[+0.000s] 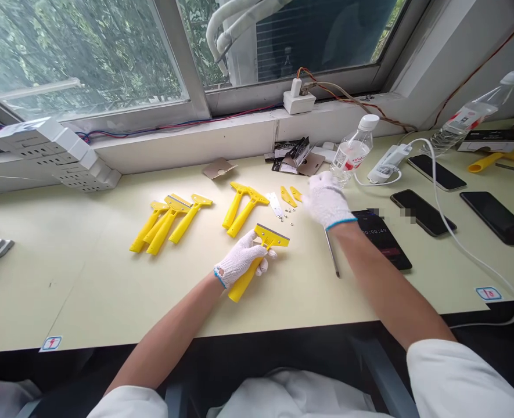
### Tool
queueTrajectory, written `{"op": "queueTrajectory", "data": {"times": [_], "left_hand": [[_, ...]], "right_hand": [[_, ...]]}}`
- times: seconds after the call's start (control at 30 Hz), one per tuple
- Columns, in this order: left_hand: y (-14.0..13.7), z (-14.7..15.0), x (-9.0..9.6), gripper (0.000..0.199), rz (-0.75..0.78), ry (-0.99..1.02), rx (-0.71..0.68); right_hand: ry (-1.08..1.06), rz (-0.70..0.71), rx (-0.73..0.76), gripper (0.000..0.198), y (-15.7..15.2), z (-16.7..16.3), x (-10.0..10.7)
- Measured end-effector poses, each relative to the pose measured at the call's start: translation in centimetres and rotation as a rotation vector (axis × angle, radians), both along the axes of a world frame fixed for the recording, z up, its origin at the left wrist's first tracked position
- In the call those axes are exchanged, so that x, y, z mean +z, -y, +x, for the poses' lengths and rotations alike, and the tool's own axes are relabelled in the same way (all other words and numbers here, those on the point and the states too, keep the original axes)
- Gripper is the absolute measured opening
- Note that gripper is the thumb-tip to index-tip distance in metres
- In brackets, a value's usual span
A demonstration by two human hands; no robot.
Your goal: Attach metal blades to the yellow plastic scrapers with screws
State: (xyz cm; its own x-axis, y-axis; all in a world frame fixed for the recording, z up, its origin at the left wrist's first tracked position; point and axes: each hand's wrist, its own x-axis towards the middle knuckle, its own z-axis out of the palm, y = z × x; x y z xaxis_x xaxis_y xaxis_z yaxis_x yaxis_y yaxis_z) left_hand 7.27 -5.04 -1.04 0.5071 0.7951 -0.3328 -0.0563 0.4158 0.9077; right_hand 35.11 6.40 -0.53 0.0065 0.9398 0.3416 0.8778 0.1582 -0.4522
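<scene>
My left hand [244, 259], in a white knit glove, is closed around the yellow handle of a scraper [243, 284]. The scraper's head points up and away, with a metal blade along its top edge and screws in its face. My gloved right hand [327, 200] is over the table beside two loose yellow scraper plates [288, 196]. Its fingers are blurred, so their grip is unclear. A screwdriver shaft [332, 253] sticks out from beneath that hand, tip towards me. Its handle is hidden, and I cannot tell if it is held. White blade-shaped pieces [275, 204] and several small screws [286, 217] lie nearby.
Two yellow scrapers [244, 208] lie beyond my left hand, with a group of three scrapers [165, 223] further left. A water bottle [353, 150] stands behind my right hand. Phones [424, 212], a power strip [390, 162] and a white cable [461, 247] occupy the right side.
</scene>
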Motion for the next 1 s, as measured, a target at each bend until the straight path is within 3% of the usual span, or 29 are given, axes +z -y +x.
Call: {"op": "queueTrajectory", "data": {"times": [0.03, 0.07, 0.13, 0.2, 0.3, 0.4, 0.53, 0.63, 0.7, 0.83, 0.9, 1.0], "left_hand": [[0.1, 0.0, -0.1, 0.054, -0.003, 0.014, -0.024], [0.1, 0.0, -0.1, 0.054, -0.008, 0.031, -0.052], [0.3, 0.0, -0.2, 0.057, -0.011, 0.07, -0.109], [0.5, -0.1, -0.2, 0.062, -0.003, 0.102, -0.154], [0.6, -0.3, 0.3, 0.068, 0.013, 0.093, -0.169], [0.4, -0.6, 0.9, 0.072, 0.037, 0.028, -0.166], [0.1, -1.0, 1.3, 0.078, 0.068, -0.004, -0.16], [0.0, -1.1, 1.1, 0.076, 0.073, 0.015, -0.104], [0.0, -1.1, 0.9, 0.07, 0.061, 0.042, -0.066], [0.2, -1.1, 0.5, 0.052, 0.02, 0.035, -0.054], [0.3, -1.0, 0.5, 0.048, 0.008, 0.003, -0.067], [0.4, -0.9, 0.4, 0.045, 0.004, -0.013, -0.089]], "right_hand": [[-0.044, -0.02, 0.017, 0.032, 1.3, -1.0, 0.2], [-0.211, -0.131, 0.104, 0.035, 2.6, -2.1, 0.3], [-0.594, -0.553, 0.356, 0.043, 4.8, -4.2, 0.3], [-0.858, -0.803, 0.515, 0.046, 6.2, -5.7, -0.2], [-1.095, -0.886, 0.715, 0.048, 6.7, -6.6, -1.5], [-1.17, -0.921, 0.727, 0.051, 6.4, -6.5, -2.4], [-1.209, -0.926, 0.644, 0.045, 6.5, -6.5, -2.2], [-1.235, -0.864, 0.534, 0.029, 6.4, -6.3, -1.8], [-1.307, -0.746, 0.426, 0.02, 5.9, -5.9, -1.7], [-1.406, -0.486, 0.269, 0.041, 4.4, -4.7, -2.2], [-1.302, -0.413, 0.28, 0.043, 3.8, -4.1, -2.8], [-0.919, -0.294, 0.352, 0.04, 3.4, -3.7, -3.8]]}}
